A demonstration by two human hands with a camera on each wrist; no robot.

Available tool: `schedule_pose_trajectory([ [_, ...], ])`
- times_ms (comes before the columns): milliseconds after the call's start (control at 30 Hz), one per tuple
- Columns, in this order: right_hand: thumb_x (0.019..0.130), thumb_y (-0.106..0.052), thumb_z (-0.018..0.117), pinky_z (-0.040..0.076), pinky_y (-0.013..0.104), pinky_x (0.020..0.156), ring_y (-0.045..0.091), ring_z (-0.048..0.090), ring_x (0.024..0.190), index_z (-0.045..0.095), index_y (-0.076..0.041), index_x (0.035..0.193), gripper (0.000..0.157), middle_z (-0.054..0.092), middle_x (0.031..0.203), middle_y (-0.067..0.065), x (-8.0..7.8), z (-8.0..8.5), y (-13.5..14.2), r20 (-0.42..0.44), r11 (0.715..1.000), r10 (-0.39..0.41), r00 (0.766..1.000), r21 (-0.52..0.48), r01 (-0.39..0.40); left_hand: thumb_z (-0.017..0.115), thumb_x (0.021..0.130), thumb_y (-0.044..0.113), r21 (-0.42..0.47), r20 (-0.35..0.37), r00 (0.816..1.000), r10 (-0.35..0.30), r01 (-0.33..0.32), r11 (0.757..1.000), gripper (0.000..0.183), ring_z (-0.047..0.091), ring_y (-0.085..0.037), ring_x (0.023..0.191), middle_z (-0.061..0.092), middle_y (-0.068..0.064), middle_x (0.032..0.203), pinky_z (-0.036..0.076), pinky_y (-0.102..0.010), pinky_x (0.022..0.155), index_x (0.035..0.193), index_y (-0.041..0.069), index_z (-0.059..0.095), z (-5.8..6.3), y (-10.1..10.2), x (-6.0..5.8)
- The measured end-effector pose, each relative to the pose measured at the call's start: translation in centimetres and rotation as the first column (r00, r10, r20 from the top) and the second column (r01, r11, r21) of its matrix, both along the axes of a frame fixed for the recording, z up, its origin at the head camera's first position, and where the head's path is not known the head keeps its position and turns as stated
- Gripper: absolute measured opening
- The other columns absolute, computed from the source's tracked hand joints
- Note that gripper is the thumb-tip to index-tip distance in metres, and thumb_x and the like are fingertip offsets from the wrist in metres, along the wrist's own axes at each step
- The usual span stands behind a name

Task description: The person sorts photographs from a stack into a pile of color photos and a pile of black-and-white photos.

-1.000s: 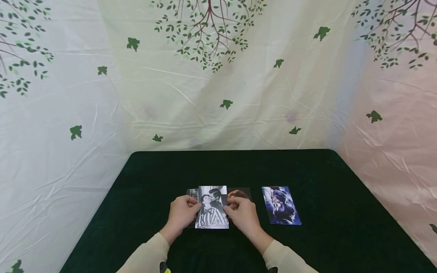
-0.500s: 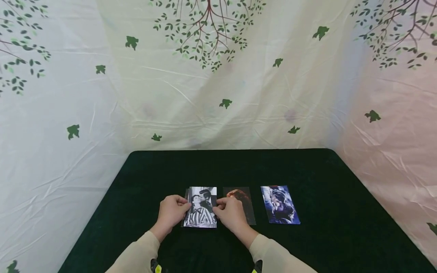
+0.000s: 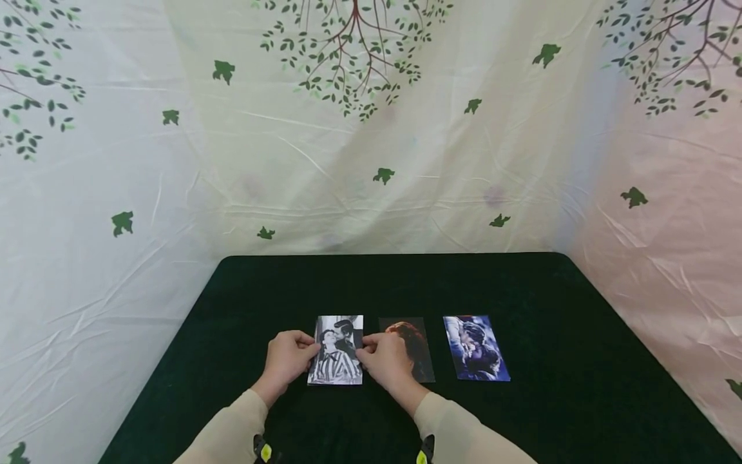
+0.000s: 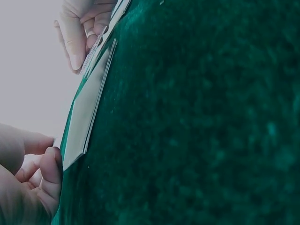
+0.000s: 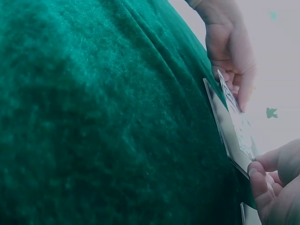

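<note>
1. The left hand point(image 3: 286, 357) pinches the left edge of the black-and-white photo point(image 3: 336, 353).
2. It is held just above a lower card point(image 5: 222, 115) on the bench point(image 3: 278, 283).
3. The right hand point(image 3: 390, 361) — thumb and fingertips — pinches the photo's right edge.
4. A dark photo point(image 3: 420, 349) lies partly hidden by that hand.
5. A blue photo point(image 3: 478, 348) lies apart.

Right hand point(image 5: 281, 183) pinches near end of printed card point(image 5: 240, 124); left hand point(image 5: 229, 51) grips far end. Printed card tilted just over pale card point(image 5: 225, 124) on green velvet tabletop point(image 5: 103, 122); contact unclear. Third card point(image 5: 251, 215) cut off at bottom. Green leaf-shaped mark point(image 5: 272, 113) on pale backdrop point(image 5: 276, 56).
</note>
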State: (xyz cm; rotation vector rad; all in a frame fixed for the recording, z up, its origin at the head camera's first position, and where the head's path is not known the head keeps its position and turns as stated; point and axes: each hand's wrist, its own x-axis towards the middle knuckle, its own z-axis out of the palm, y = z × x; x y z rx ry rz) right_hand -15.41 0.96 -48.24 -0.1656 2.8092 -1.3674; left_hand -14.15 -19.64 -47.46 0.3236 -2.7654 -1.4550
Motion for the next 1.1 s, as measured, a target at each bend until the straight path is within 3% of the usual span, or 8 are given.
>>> schedule_pose_trajectory([
  [200, 0.08, -0.019, 0.078, 0.045, 0.027, 0.052, 0.005, 0.057, 0.056, 0.077, -0.012, 0.096, 0.018, 0.064, 0.068, -0.01, -0.1, -0.5, -0.5, -0.012, 0.999, -0.036, 0.999, -0.015, 0.036, 0.072, 0.087, 0.019, -0.009, 0.016, 1.0, 0.014, -0.014, 1.0, 0.015, 0.058, -0.016, 0.062, 0.062, -0.004, 0.076, 0.049, -0.029, 0.056, 0.093, 0.006, 0.069, -0.5, -0.2, -0.2],
  [500, 0.079, -0.015, 0.079, 0.047, 0.022, 0.05, 0.002, 0.058, 0.054, 0.077, -0.008, 0.094, 0.017, 0.068, 0.071, -0.006, -0.3, -1.3, -0.6, -0.042, 0.999, -0.029, 0.999, -0.028, 0.028, 0.073, 0.086, 0.019, -0.016, 0.012, 1.0, 0.018, -0.018, 1.0, 0.014, 0.057, -0.016, 0.063, 0.062, -0.003, 0.077, 0.048, -0.029, 0.056, 0.091, 0.006, 0.07, -1.0, -0.3, -0.3],
  [1100, 0.079, -0.015, 0.079, 0.05, 0.029, 0.06, 0.007, 0.059, 0.067, 0.078, -0.009, 0.091, 0.013, 0.072, 0.082, -0.001, 0.1, -1.1, -1.1, -0.095, 0.998, -0.048, 0.994, 0.024, 0.05, 0.074, 0.085, 0.018, -0.032, 0.007, 0.999, 0.045, -0.045, 0.998, 0.01, 0.057, -0.017, 0.062, 0.061, -0.003, 0.075, 0.046, -0.029, 0.056, 0.086, 0.008, 0.072, -1.2, -0.4, -0.2],
])
